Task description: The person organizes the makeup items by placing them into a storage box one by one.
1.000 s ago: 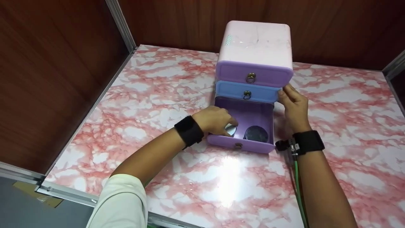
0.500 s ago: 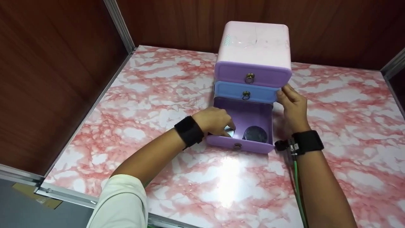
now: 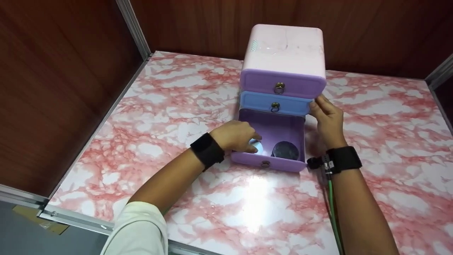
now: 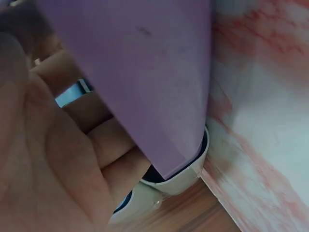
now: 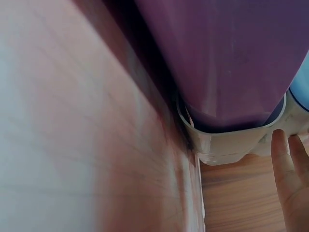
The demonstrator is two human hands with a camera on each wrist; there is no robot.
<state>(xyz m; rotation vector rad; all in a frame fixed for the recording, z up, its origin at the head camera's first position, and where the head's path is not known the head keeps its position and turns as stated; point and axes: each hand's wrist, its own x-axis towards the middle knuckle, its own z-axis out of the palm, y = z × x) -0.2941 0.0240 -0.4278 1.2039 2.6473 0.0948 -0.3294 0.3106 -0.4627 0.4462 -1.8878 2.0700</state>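
A small cabinet (image 3: 286, 49) with a pale pink top stands on the table, its purple bottom drawer (image 3: 283, 124) pulled out. Inside the drawer lie a shiny pale round disc (image 3: 258, 146) at front left and a dark round one (image 3: 286, 151) at front right. My left hand (image 3: 235, 136) reaches over the drawer's left wall, thumb and a finger spread apart beside the pale disc. In the left wrist view, that drawer wall hides part of the fingers. My right hand (image 3: 329, 118) rests against the cabinet's right side, fingers fairly straight, holding nothing visible.
Above the open drawer are a blue drawer (image 3: 256, 100) and a purple top drawer (image 3: 260, 82), both closed, with ring pulls. Wooden panels (image 3: 198, 28) enclose the marbled table (image 3: 170, 124) at back and left. A green cable (image 3: 331, 202) runs along the right forearm.
My left hand has drawn back slightly to the left and its fingers have parted, so more of the pale disc shows. The right hand stays in place at the cabinet.
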